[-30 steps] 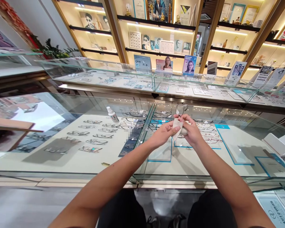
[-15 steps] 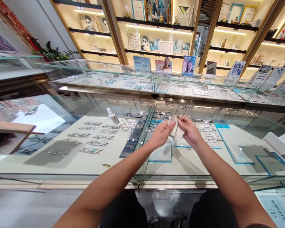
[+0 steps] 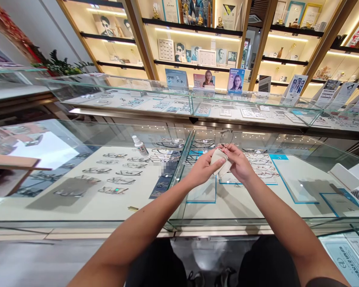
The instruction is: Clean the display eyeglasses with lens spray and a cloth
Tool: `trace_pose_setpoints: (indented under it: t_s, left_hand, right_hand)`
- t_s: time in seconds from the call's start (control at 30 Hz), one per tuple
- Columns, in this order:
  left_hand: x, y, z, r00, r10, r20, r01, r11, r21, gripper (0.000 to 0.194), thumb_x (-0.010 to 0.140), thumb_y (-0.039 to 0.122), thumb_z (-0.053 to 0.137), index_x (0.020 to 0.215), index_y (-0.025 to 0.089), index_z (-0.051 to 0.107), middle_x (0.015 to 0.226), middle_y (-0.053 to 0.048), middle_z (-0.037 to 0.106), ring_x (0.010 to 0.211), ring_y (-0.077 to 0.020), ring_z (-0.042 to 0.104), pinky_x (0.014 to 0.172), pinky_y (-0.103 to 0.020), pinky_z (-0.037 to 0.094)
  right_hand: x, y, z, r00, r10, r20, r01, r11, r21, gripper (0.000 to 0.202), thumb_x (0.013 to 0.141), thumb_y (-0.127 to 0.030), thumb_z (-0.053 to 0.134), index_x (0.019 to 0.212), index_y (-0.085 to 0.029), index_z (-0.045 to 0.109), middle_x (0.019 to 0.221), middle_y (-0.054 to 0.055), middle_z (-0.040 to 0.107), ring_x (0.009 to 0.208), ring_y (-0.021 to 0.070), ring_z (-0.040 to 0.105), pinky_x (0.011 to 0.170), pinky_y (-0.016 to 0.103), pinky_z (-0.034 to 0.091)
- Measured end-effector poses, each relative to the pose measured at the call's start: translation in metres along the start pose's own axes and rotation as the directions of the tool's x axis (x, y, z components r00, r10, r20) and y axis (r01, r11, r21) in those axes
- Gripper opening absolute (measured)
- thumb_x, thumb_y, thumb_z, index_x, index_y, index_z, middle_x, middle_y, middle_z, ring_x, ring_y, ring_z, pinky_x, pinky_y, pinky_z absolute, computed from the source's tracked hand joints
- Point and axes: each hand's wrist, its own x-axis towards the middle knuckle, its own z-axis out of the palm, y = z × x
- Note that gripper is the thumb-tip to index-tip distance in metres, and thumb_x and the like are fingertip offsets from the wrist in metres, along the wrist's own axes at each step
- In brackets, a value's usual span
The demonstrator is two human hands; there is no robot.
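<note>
Above the glass counter, my left hand (image 3: 206,165) is closed on a beige cleaning cloth (image 3: 219,160), the thumb pressed along its front. Close beside it, my right hand (image 3: 238,162) is closed around a pair of thin dark-framed eyeglasses (image 3: 226,137). Part of the frame sticks up beyond the fingers, and the cloth covers the rest. The cloth also touches the right fingers and hangs down between both hands. A white spray bottle (image 3: 140,146) stands on the counter top to the left of my hands.
Under the glass counter (image 3: 179,211) lie rows of eyeglasses (image 3: 128,173). An open white box (image 3: 345,176) is at the right, and a wooden-edged stand (image 3: 13,160) at the left. A second glass display case (image 3: 155,95) runs behind, before lit shelves (image 3: 197,63).
My left thumb and the cloth have shifted slightly, and the cloth is spread wider over the eyeglasses. The frame's visible part has tilted a little. The view has moved slightly.
</note>
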Motion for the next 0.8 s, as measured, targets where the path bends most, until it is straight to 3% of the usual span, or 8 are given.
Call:
trace_pose_setpoints:
  t_s: [0.13, 0.27, 0.37, 0.5, 0.7, 0.8]
  left_hand:
    - [-0.001, 0.0, 0.0, 0.996, 0.02, -0.083, -0.016, 0.999, 0.045, 0.06, 0.087, 0.075, 0.062, 0.097, 0.016, 0.071, 0.086, -0.005, 0.066, 0.084, -0.02, 0.057, 0.082, -0.03, 0.047]
    - [0.001, -0.002, 0.0, 0.999, 0.006, -0.043, -0.005, 0.999, 0.033, 0.067, 0.088, 0.084, 0.052, 0.084, 0.018, 0.063, 0.074, -0.002, 0.059, 0.07, -0.016, 0.048, 0.069, -0.027, 0.042]
    - [0.003, -0.002, 0.0, 0.999, 0.019, -0.047, -0.016, 0.998, 0.053, 0.07, 0.088, 0.087, 0.048, 0.081, 0.019, 0.061, 0.076, -0.002, 0.059, 0.073, -0.0168, 0.05, 0.072, -0.028, 0.044]
    - [0.004, 0.001, -0.003, 0.99, 0.016, -0.14, -0.007, 0.998, 0.062, 0.073, 0.085, 0.091, 0.048, 0.079, 0.019, 0.058, 0.074, -0.002, 0.058, 0.073, -0.0169, 0.05, 0.071, -0.029, 0.044]
    - [0.01, -0.007, -0.014, 0.968, -0.093, -0.233, 0.072, 0.993, -0.095, 0.072, 0.08, 0.093, 0.052, 0.069, 0.021, 0.05, 0.062, 0.002, 0.046, 0.059, -0.0133, 0.039, 0.058, -0.028, 0.034]
    - [0.013, -0.014, -0.017, 0.959, -0.109, -0.262, 0.068, 0.984, -0.163, 0.07, 0.081, 0.09, 0.056, 0.07, 0.021, 0.053, 0.062, 0.001, 0.048, 0.062, -0.0144, 0.041, 0.059, -0.029, 0.033]
  right_hand:
    - [-0.001, 0.0, 0.0, 1.0, 0.02, 0.022, -0.02, 0.999, -0.027, 0.042, 0.062, -0.05, 0.096, 0.087, -0.026, 0.07, 0.101, -0.001, 0.076, 0.089, 0.016, 0.066, 0.082, 0.029, 0.053]
    - [0.0, -0.001, -0.001, 1.0, -0.013, 0.019, 0.014, 0.999, -0.039, 0.042, 0.062, -0.052, 0.096, 0.083, -0.026, 0.071, 0.102, 0.0, 0.075, 0.093, 0.0165, 0.065, 0.086, 0.03, 0.053]
    - [0.001, -0.004, -0.002, 0.999, -0.048, 0.0, 0.048, 0.997, -0.064, 0.04, 0.062, -0.053, 0.096, 0.076, -0.025, 0.07, 0.103, 0.001, 0.074, 0.098, 0.018, 0.065, 0.09, 0.031, 0.053]
    - [0.001, -0.01, -0.005, 0.995, -0.096, -0.021, 0.094, 0.99, -0.103, 0.039, 0.064, -0.055, 0.094, 0.073, -0.025, 0.07, 0.107, 0.003, 0.071, 0.107, 0.0206, 0.064, 0.097, 0.033, 0.051]
    - [0.001, -0.015, -0.01, 0.987, -0.158, 0.02, 0.157, 0.942, -0.296, 0.035, 0.072, -0.056, 0.087, 0.07, -0.025, 0.069, 0.106, 0.004, 0.065, 0.122, 0.0248, 0.055, 0.105, 0.035, 0.042]
    - [0.0, -0.016, -0.01, 0.99, -0.115, 0.081, 0.138, 0.909, -0.392, 0.037, 0.074, -0.057, 0.085, 0.07, -0.024, 0.069, 0.101, 0.003, 0.06, 0.108, 0.0227, 0.056, 0.099, 0.036, 0.041]
